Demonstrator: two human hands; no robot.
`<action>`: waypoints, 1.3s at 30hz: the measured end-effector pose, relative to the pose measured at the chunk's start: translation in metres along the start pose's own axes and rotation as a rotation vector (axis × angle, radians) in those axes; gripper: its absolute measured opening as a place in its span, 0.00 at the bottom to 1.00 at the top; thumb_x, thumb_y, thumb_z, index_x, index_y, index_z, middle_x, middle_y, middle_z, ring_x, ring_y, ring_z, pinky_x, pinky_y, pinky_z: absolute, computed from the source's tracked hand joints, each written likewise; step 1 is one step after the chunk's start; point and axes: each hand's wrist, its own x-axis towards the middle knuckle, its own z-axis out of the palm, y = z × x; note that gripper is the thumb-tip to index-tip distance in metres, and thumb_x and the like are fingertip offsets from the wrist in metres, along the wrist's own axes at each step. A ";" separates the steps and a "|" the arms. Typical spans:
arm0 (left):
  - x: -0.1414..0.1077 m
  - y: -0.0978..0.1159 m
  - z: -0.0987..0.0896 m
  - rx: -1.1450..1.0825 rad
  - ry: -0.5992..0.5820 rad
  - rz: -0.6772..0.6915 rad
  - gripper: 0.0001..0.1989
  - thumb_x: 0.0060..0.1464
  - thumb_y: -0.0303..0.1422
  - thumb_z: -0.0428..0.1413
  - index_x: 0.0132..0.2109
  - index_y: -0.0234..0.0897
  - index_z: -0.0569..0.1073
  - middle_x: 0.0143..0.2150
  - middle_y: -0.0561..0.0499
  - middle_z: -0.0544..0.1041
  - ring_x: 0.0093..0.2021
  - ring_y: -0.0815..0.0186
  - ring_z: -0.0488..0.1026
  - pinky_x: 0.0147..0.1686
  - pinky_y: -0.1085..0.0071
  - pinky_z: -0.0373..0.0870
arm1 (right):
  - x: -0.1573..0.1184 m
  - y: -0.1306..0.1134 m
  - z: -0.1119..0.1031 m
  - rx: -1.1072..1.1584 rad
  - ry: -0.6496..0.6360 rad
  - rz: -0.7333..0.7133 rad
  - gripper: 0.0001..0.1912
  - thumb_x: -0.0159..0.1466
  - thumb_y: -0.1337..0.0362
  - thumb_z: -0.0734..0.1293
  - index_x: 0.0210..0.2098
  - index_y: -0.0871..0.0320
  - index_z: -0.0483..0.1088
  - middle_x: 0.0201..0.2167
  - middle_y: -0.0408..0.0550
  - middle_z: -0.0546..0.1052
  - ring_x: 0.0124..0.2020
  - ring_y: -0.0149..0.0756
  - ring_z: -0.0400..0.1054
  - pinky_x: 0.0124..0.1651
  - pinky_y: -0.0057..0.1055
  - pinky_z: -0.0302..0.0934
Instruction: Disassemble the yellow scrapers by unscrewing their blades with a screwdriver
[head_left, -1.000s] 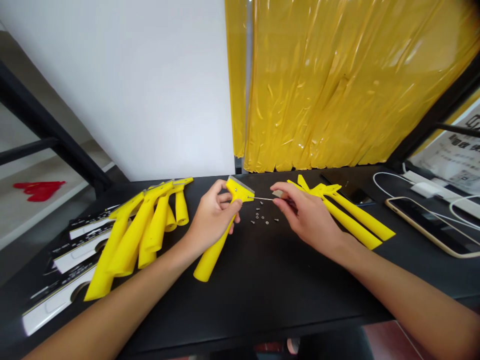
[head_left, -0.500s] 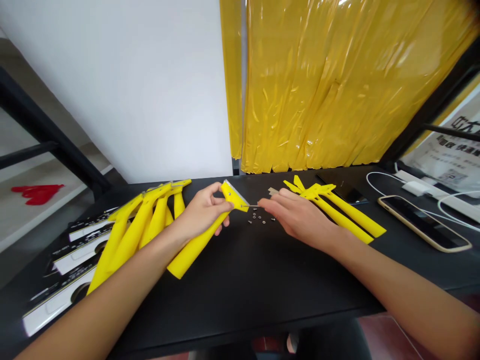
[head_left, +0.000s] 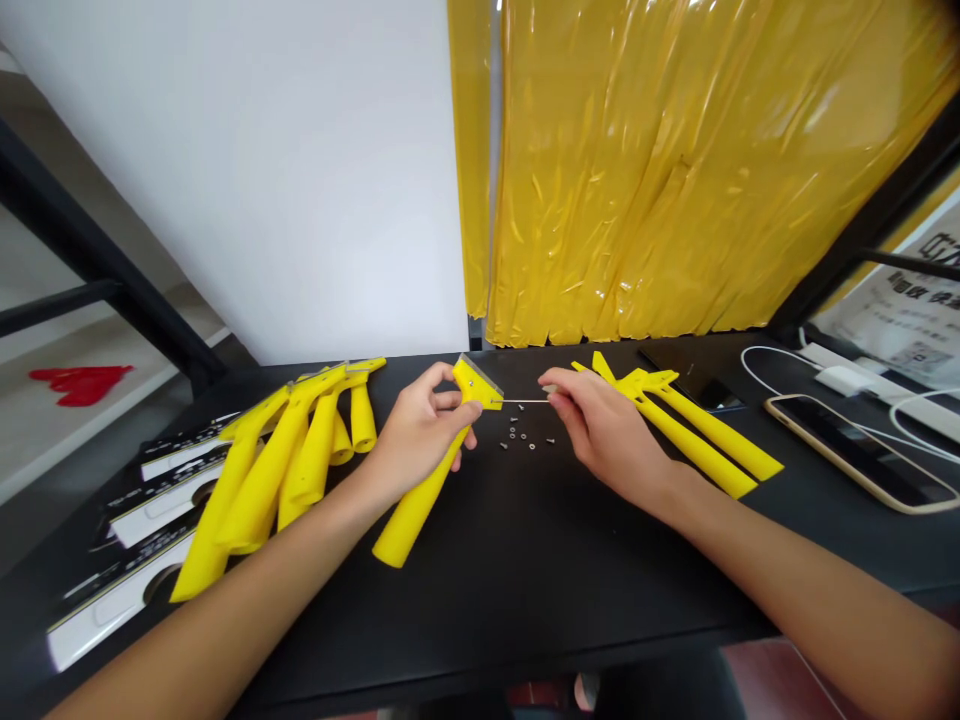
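My left hand [head_left: 433,418] is closed round the neck of a yellow scraper [head_left: 411,520], whose head carries a metal blade along its far edge and a screw. Thin and straight, a screwdriver [head_left: 525,402] runs from my right hand [head_left: 600,420], its tip at the lower right corner of the scraper's head. The fingers of my right hand pinch its handle, which is mostly hidden. Several small screws and nuts [head_left: 513,434] lie on the black table [head_left: 510,570] between my hands.
Several yellow scrapers [head_left: 259,470] lie at left beside black-and-white packages [head_left: 120,590]. Yellow scraper handles [head_left: 694,440] lie right of my right hand. Further right are a phone [head_left: 862,450], a dark flat device [head_left: 694,380], a power strip and white cables [head_left: 840,378]. Yellow plastic sheeting [head_left: 637,180] hangs behind.
The scraper has turned more upright in my left hand. My right hand has drawn slightly right, and more of the screwdriver's shaft shows. The view has shifted a little.
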 end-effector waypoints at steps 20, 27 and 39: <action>-0.003 0.000 -0.005 0.115 -0.022 0.180 0.14 0.57 0.33 0.60 0.46 0.42 0.62 0.29 0.57 0.73 0.20 0.70 0.72 0.13 0.79 0.64 | 0.009 0.002 -0.012 0.985 -0.710 0.658 0.18 0.72 0.49 0.58 0.32 0.55 0.63 0.19 0.36 0.59 0.16 0.26 0.46 0.17 0.23 0.43; -0.007 -0.002 -0.003 0.231 0.025 0.288 0.12 0.60 0.34 0.58 0.46 0.43 0.63 0.28 0.58 0.71 0.20 0.72 0.71 0.15 0.79 0.65 | 0.009 0.004 -0.003 1.537 -0.729 0.890 0.14 0.70 0.51 0.61 0.34 0.54 0.61 0.17 0.29 0.46 0.16 0.25 0.31 0.15 0.23 0.33; -0.003 0.005 -0.002 0.075 0.005 0.022 0.29 0.59 0.32 0.58 0.64 0.37 0.58 0.21 0.61 0.69 0.14 0.70 0.67 0.12 0.77 0.64 | -0.007 -0.015 0.010 -0.201 -0.258 0.041 0.18 0.74 0.60 0.54 0.34 0.58 0.70 0.22 0.46 0.72 0.22 0.34 0.63 0.27 0.33 0.44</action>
